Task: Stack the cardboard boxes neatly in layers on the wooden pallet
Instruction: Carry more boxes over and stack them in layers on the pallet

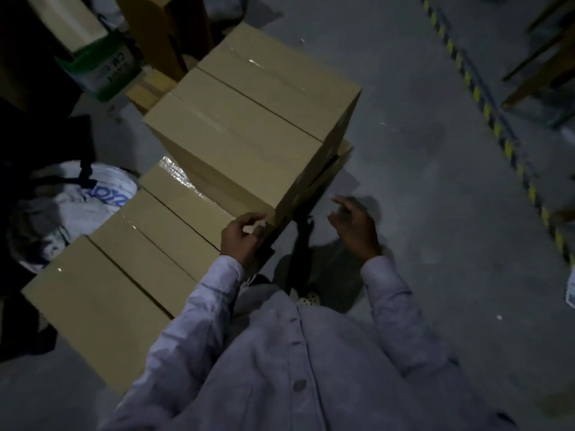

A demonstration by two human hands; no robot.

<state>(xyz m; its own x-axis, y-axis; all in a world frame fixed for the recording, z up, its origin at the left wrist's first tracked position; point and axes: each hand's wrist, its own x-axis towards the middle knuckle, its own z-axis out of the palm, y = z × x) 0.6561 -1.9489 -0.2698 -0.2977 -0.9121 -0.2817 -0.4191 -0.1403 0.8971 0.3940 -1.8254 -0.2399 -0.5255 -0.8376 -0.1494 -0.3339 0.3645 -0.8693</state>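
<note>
The left hand (244,234) curls its fingers round the near bottom corner of the tall tan tape-sealed cardboard box (236,157), which rises toward 12 o'clock and sits over the far end of a lower row of flat tan cardboard boxes (124,269) running toward 8 o'clock. At 3 o'clock the right hand (354,227) hangs over the grey concrete floor (420,181), fingers loosely bent, holding nothing. A white printed plastic sack (77,197) lies at 9 o'clock.

boxes (249,119): tan | shirt (295,368): pale lilac | floor tape (485,104): yellow-black stripes | sack (77,200): white, blue print
</note>
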